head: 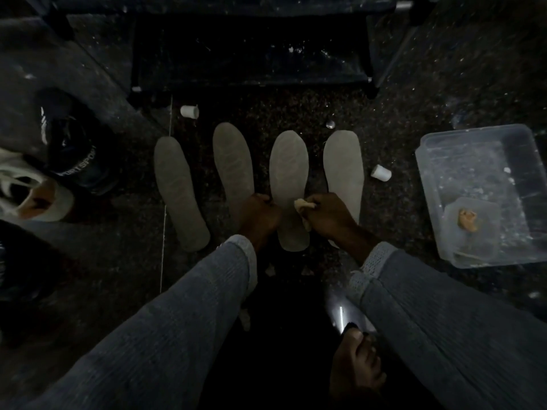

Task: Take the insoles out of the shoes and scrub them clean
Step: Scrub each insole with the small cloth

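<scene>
Several grey insoles lie side by side on the dark speckled floor: one at the left (179, 190), a second (233, 161), a third (288, 173) and a fourth (344, 170). My left hand (260, 216) has its fingers curled on the left edge of the third insole, near its heel half. My right hand (328, 216) pinches a small pale scrubbing cloth (302, 205) and holds it on the same insole. A black shoe (74, 149) and a white shoe (32, 193) stand at the far left.
A clear plastic tub (485, 161) at the right holds a smaller container with a brownish lump (468, 220). Two small white cups lie on the floor (190, 111) (381, 173). A dark rack (251, 45) stands behind the insoles. My bare foot (356, 365) shows below.
</scene>
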Action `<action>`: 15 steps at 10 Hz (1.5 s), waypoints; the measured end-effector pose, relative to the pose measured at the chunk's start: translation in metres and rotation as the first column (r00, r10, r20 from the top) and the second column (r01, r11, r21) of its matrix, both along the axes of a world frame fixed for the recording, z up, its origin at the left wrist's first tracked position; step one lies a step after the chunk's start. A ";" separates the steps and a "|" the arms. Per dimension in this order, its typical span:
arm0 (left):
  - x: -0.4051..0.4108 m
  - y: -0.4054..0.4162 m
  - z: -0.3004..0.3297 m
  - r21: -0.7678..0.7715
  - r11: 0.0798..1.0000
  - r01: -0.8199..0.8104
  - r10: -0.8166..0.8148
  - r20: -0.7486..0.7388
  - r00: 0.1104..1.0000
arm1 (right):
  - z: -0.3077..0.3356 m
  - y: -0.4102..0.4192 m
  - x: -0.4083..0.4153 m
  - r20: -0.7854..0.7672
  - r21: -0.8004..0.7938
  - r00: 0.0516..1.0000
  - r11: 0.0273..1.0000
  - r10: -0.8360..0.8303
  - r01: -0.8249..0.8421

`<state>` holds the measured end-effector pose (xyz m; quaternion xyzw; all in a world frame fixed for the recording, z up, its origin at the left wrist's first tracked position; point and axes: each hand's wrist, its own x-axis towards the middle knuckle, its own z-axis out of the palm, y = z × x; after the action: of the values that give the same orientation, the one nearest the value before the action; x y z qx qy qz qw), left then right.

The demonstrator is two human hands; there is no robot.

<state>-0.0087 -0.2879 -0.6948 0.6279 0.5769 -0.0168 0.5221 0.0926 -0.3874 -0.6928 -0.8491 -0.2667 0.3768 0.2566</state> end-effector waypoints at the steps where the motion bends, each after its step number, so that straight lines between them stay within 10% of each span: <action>1: -0.001 0.001 0.003 -0.063 0.997 0.040 -0.039 0.016 0.999 | -0.001 0.000 0.000 -0.039 -0.014 0.998 0.999 -0.051 0.050; 6: 0.008 0.017 0.052 -0.057 0.977 0.203 -0.189 0.195 0.963 | 0.047 -0.002 0.015 -0.122 0.107 0.990 0.991 -0.069 0.082; 15: -0.081 0.013 0.423 0.063 0.954 0.294 -0.286 0.492 0.822 | 0.393 0.008 -0.034 -0.251 0.656 0.952 0.693 -0.172 0.299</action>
<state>-0.0902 -0.2745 -0.2719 0.6872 0.3211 0.0612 0.6488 0.0584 -0.3795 -0.3003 -0.6850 -0.2528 0.2858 0.6206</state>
